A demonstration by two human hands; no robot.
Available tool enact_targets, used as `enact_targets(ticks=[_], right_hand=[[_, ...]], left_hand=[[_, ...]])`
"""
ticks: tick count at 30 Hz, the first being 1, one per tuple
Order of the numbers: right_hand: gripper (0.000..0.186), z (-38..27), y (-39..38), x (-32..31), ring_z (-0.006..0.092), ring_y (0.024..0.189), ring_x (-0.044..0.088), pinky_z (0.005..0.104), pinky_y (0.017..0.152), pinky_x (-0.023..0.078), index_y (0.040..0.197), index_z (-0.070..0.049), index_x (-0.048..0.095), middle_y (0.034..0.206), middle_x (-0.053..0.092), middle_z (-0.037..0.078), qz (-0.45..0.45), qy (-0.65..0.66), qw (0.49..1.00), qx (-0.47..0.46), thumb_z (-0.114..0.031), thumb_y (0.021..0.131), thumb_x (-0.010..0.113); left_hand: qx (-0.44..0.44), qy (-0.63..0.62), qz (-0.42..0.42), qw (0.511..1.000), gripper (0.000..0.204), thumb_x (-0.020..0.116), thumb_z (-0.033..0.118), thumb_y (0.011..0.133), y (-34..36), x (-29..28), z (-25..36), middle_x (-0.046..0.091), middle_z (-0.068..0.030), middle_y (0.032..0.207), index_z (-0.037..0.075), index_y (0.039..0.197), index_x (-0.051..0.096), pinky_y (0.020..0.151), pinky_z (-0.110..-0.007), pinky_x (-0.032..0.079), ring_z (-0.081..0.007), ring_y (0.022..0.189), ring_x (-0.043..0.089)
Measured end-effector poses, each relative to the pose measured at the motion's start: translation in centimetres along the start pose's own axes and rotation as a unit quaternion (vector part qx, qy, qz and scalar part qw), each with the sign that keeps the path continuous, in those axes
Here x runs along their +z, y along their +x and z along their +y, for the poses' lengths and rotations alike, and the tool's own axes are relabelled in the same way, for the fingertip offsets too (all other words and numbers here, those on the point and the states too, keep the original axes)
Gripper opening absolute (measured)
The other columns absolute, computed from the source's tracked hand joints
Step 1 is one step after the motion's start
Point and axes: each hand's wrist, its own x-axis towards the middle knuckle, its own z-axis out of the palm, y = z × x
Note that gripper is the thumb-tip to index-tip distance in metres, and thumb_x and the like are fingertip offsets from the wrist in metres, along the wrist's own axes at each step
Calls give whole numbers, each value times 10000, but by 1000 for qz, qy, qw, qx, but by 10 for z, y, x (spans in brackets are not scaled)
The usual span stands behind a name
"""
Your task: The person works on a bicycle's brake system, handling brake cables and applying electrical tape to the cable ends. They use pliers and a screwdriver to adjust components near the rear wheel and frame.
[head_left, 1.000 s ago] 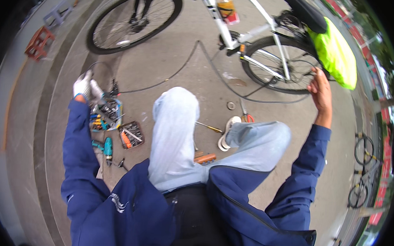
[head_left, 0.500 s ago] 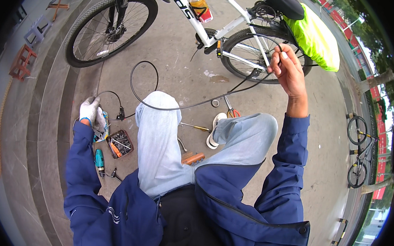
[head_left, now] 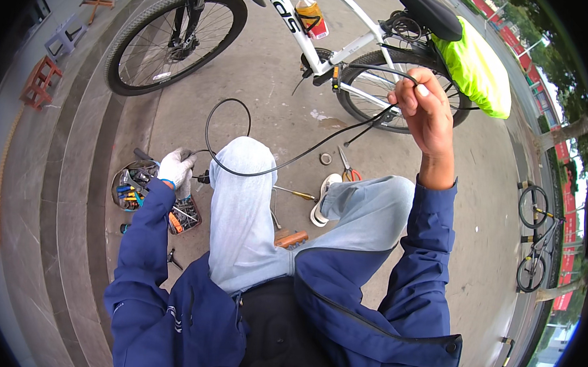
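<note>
Within right hand (head_left: 425, 114), cable (head_left: 244, 174) (black)

We're looking at an outdoor bike-repair spot: a white bicycle (head_left: 306, 44) is filling the top, a black cable (head_left: 242, 175) is looping mid-frame, tools (head_left: 130, 190) are crowding centre-left. Grey pavement (head_left: 485, 195) is stretching underneath, trees (head_left: 552, 34) are greening the upper right, and red panels (head_left: 569, 200) are lining the right edge.
</note>
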Motion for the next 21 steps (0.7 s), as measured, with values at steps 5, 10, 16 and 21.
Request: enact_targets(ticks=[5, 10, 16, 21], right_hand=[[240, -9, 5, 16, 79, 758, 454, 352, 904, 534, 1201, 14, 641, 837, 494, -18, -12, -47, 999, -4, -165, 1098, 517], [272, -19, 10, 13, 75, 810, 533, 296, 872, 513, 1223, 2, 663, 868, 563, -26, -25, -71, 997, 35, -239, 1118, 593], [244, -42, 3, -18, 92, 905, 591, 278, 862, 514, 1239, 6, 698, 1086, 745, 50, -39, -360, 930, 56, -199, 1154, 597], [308, -45, -6, -61, 93, 885, 564, 328, 1084, 547, 1271, -13, 675, 1024, 612, -2, 37, -343, 936, 69, -282, 1188, 552]], left_hand=[[29, -21, 0, 999, 467, 754, 254, 1012, -4, 5, 11, 805, -204, 1139, -74, 1340, 697, 897, -374, 589, -252, 972, 762], [-9, 15, -74, 997, 458, 737, 283, 981, -18, 2, 30, 776, -176, 1082, -53, 1291, 714, 870, -368, 571, -238, 934, 724], [-61, -92, -54, 992, 521, 749, 292, 1029, -32, -7, 38, 783, -158, 1155, -80, 1388, 678, 925, -361, 565, -221, 1005, 719], [-71, -186, 42, 979, 454, 731, 292, 1064, -28, -23, 28, 739, -71, 915, -57, 1352, 688, 675, -313, 530, -135, 743, 652]])
